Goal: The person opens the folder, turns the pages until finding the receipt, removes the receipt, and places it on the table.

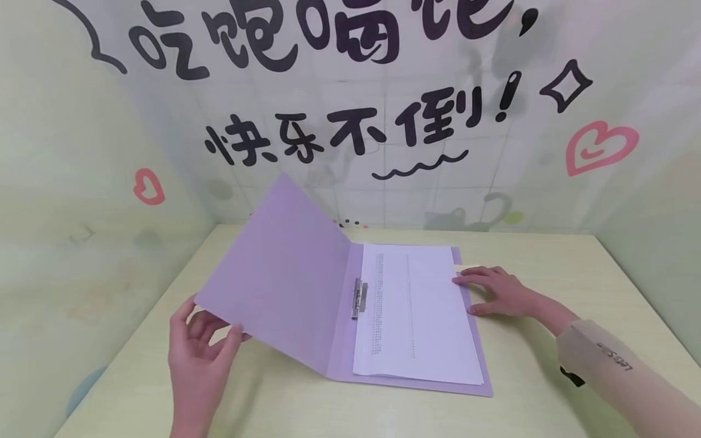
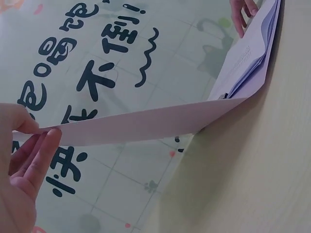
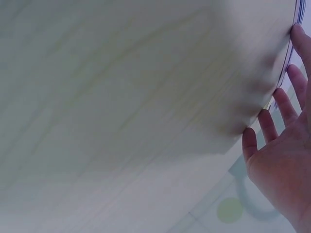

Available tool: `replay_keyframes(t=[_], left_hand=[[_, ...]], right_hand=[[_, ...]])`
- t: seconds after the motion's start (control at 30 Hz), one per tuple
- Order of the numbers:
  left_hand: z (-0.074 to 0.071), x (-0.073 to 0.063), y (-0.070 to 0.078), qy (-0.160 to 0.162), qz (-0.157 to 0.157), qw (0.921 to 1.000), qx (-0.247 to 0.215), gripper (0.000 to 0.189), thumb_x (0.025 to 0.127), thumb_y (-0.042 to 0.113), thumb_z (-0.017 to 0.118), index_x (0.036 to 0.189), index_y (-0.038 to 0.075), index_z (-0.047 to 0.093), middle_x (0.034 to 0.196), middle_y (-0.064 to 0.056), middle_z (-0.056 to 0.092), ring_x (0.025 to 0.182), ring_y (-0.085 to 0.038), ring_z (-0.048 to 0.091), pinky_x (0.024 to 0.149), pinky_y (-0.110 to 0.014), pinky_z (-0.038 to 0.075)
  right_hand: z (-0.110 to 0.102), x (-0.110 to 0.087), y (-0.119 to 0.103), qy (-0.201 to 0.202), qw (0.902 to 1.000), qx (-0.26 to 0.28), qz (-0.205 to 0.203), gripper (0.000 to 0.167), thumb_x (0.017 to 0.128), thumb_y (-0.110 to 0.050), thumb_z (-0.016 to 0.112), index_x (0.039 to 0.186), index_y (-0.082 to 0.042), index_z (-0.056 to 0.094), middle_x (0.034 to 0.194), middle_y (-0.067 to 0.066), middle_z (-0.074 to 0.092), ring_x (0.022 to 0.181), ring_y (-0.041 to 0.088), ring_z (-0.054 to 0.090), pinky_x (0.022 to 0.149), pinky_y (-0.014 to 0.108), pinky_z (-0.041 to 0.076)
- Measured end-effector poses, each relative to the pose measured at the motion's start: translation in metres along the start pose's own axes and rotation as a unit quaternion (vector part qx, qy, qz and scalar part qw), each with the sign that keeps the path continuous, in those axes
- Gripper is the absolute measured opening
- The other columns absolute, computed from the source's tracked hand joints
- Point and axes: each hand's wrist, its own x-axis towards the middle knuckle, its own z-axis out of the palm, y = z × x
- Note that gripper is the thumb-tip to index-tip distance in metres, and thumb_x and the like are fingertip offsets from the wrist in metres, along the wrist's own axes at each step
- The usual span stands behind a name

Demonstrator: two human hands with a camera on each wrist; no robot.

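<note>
A purple file folder (image 1: 274, 274) stands opened on the table, its front cover raised at a slant. My left hand (image 1: 199, 359) pinches the cover's lower left corner between thumb and fingers, which the left wrist view shows close up at the cover (image 2: 146, 121). White printed papers (image 1: 421, 316) lie in the folder's right half, beside a metal clip (image 1: 358, 298) near the spine. My right hand (image 1: 501, 293) rests at the right edge of the papers, fingers spread. In the right wrist view the fingertips of this hand (image 3: 286, 150) touch the folder's edge and the tabletop.
The folder lies on a pale wood-grain table (image 1: 274, 401). Behind it rises a light wall (image 1: 339, 201) with large dark lettering and pink hearts, and side panels close in at left and right. A pale strip (image 1: 465, 267) shows beside the papers near the right fingers.
</note>
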Motion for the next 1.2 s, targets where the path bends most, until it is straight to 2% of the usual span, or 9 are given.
replay_keyframes(t=[0.2, 0.33, 0.5, 0.63, 0.83, 0.93, 1.07, 1.2], left_hand=[[-0.014, 0.002, -0.002, -0.014, 0.012, 0.9994, -0.029, 0.076, 0.078, -0.033, 0.052, 0.146, -0.004, 0.033, 0.107, 0.0, 0.062, 0.087, -0.011, 0.064, 0.069, -0.028, 0.062], [-0.022, 0.004, -0.006, -0.024, 0.014, 0.9988, -0.041, 0.072, 0.081, -0.031, 0.052, 0.145, -0.006, 0.034, 0.108, -0.001, 0.064, 0.09, -0.01, 0.065, 0.074, -0.023, 0.061], [-0.036, 0.008, -0.008, -0.015, -0.018, 0.999, -0.037, 0.066, 0.082, -0.029, 0.054, 0.142, -0.006, 0.039, 0.11, -0.002, 0.067, 0.093, -0.009, 0.066, 0.082, -0.017, 0.058], [-0.045, 0.009, -0.013, 0.0, -0.036, 0.9984, -0.043, 0.063, 0.082, -0.029, 0.054, 0.14, -0.007, 0.041, 0.108, -0.003, 0.07, 0.091, -0.01, 0.066, 0.082, -0.016, 0.057], [-0.052, 0.008, -0.02, 0.036, -0.078, 0.9963, -0.004, 0.06, 0.082, -0.028, 0.054, 0.135, -0.001, 0.045, 0.102, 0.002, 0.07, 0.087, -0.007, 0.065, 0.078, -0.014, 0.057], [-0.056, 0.008, -0.024, 0.046, -0.089, 0.9949, 0.013, 0.06, 0.081, -0.029, 0.054, 0.131, 0.002, 0.048, 0.104, 0.004, 0.068, 0.087, -0.005, 0.064, 0.077, -0.013, 0.056], [-0.065, 0.01, -0.032, 0.037, -0.098, 0.994, 0.033, 0.061, 0.081, -0.028, 0.055, 0.129, 0.008, 0.049, 0.112, 0.006, 0.064, 0.091, -0.001, 0.063, 0.077, -0.01, 0.055], [-0.074, 0.011, -0.038, 0.002, -0.102, 0.9925, 0.067, 0.064, 0.082, -0.025, 0.056, 0.135, 0.009, 0.047, 0.114, 0.009, 0.06, 0.095, 0.003, 0.062, 0.079, -0.007, 0.053]], right_hand=[[-0.003, -0.003, -0.001, -0.005, 1.0, 0.004, 0.008, 0.064, 0.081, -0.038, 0.078, 0.135, -0.011, 0.057, 0.138, 0.018, 0.056, 0.125, 0.042, 0.051, 0.095, 0.058, 0.041], [-0.003, -0.005, -0.001, -0.007, 0.9997, 0.015, 0.015, 0.063, 0.082, -0.037, 0.078, 0.135, -0.011, 0.057, 0.139, 0.018, 0.055, 0.126, 0.043, 0.049, 0.095, 0.059, 0.039], [-0.001, -0.005, -0.001, -0.005, 0.9995, 0.025, 0.021, 0.062, 0.083, -0.036, 0.076, 0.136, -0.011, 0.057, 0.14, 0.02, 0.054, 0.125, 0.045, 0.047, 0.096, 0.06, 0.038], [-0.003, -0.004, -0.003, -0.006, 0.9996, 0.021, 0.019, 0.062, 0.082, -0.037, 0.077, 0.135, -0.011, 0.057, 0.14, 0.019, 0.054, 0.125, 0.045, 0.047, 0.096, 0.062, 0.039], [-0.005, -0.003, -0.006, -0.009, 0.9997, 0.019, 0.012, 0.063, 0.082, -0.036, 0.078, 0.135, -0.01, 0.057, 0.139, 0.02, 0.055, 0.124, 0.045, 0.048, 0.095, 0.062, 0.041], [-0.005, -0.003, -0.007, -0.011, 0.9997, 0.019, 0.014, 0.063, 0.082, -0.036, 0.078, 0.135, -0.009, 0.057, 0.139, 0.02, 0.055, 0.124, 0.046, 0.048, 0.095, 0.063, 0.041], [-0.005, -0.003, -0.007, -0.01, 0.9996, 0.018, 0.017, 0.063, 0.082, -0.037, 0.078, 0.135, -0.01, 0.057, 0.139, 0.02, 0.055, 0.123, 0.047, 0.048, 0.094, 0.065, 0.042], [-0.004, -0.002, -0.006, -0.011, 0.9996, 0.018, 0.02, 0.063, 0.082, -0.037, 0.077, 0.136, -0.011, 0.057, 0.14, 0.019, 0.054, 0.123, 0.047, 0.048, 0.093, 0.066, 0.043]])
